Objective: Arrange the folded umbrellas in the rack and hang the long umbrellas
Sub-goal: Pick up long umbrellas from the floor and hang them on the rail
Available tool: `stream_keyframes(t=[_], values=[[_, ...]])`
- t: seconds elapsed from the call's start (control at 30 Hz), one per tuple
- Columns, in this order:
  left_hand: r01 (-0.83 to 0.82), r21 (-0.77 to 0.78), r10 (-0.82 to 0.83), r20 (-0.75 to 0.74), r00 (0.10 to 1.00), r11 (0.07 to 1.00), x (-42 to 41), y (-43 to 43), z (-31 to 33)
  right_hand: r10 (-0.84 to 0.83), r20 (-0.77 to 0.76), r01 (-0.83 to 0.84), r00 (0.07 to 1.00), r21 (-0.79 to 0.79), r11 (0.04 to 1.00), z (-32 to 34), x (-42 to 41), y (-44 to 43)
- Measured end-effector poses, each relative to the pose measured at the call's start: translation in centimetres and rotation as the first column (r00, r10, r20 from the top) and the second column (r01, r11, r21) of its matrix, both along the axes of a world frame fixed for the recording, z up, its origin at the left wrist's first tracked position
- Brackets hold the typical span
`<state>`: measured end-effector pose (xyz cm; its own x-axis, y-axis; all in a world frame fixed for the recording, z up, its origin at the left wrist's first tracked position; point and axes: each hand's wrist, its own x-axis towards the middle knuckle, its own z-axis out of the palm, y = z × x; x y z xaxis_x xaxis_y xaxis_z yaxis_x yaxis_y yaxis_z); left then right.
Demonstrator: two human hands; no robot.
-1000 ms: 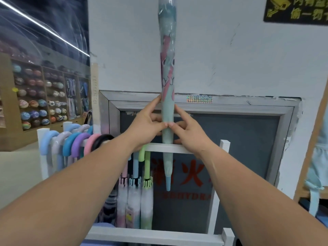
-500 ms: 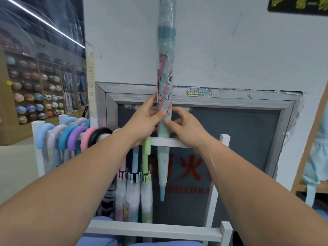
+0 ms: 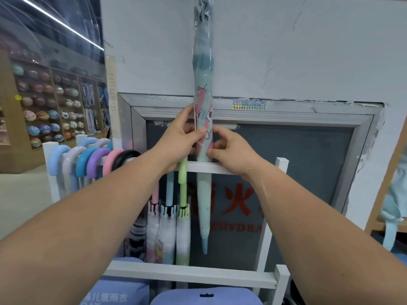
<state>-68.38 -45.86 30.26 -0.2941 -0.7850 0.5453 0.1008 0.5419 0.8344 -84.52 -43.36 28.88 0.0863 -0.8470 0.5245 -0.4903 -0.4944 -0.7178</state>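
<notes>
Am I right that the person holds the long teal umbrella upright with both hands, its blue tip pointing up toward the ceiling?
Not quite. The head view shows both the left hand and the right hand on the long teal umbrella, held upright, but its blue tip points down, hanging below the white rack's top rail.

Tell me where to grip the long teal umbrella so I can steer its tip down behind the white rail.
Grip the long teal umbrella at mid-shaft, just above the white rail, pinching from both sides, as the left hand and right hand do now. It stands upright, tip down, and slims toward the tip, so a grip low on the body probably steers the tip best. Its plastic sleeve looks slippery; pinch firmly.
</notes>
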Motion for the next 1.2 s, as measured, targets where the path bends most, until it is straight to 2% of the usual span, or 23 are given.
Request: stream_keyframes(t=[0.13,0.2,0.4,0.5,0.57,0.7,0.9,1.03,1.2], values=[[0.005,0.007,-0.005,0.098,0.995,1.0,0.2,-0.4,-0.3,0.089,0.284,-0.105,0.955,0.042,0.994,0.7,-0.2,0.9],[0.023,0.009,-0.024,0.132,0.991,1.0,0.2,-0.4,-0.3,0.138,0.331,-0.153,0.934,0.02,0.988,0.8,-0.3,1.1],[-0.03,-0.011,0.032,0.249,0.968,0.999,0.2,-0.3,-0.4,0.063,0.245,-0.066,0.968,0.002,0.998,0.4,-0.1,0.5],[-0.002,0.044,-0.004,0.127,0.992,0.999,0.0,-0.4,-0.3,0.065,0.211,-0.067,0.975,0.005,0.998,0.4,-0.3,0.4],[0.016,0.024,-0.017,0.054,0.998,1.0,-0.1,-0.5,-0.4,0.075,0.187,-0.079,0.98,0.013,0.997,0.3,-0.3,0.3],[0.054,-0.014,-0.054,0.025,0.998,0.998,0.0,-0.5,-0.6,0.085,0.223,-0.097,0.971,0.045,0.994,0.4,-0.5,0.3],[0.003,-0.004,-0.003,0.124,0.992,1.0,0.0,-0.6,-0.2,0.071,0.365,-0.086,0.928,0.026,0.996,1.0,0.0,0.2],[-0.024,-0.006,0.025,0.205,0.978,1.0,0.4,-0.9,0.3,0.02,0.279,-0.027,0.96,0.024,0.999,2.4,0.4,-0.4],[-0.088,-0.027,0.092,0.308,0.947,0.996,1.1,-0.4,0.9,0.058,0.158,-0.074,0.986,0.096,0.993,1.6,-0.3,-0.1]])
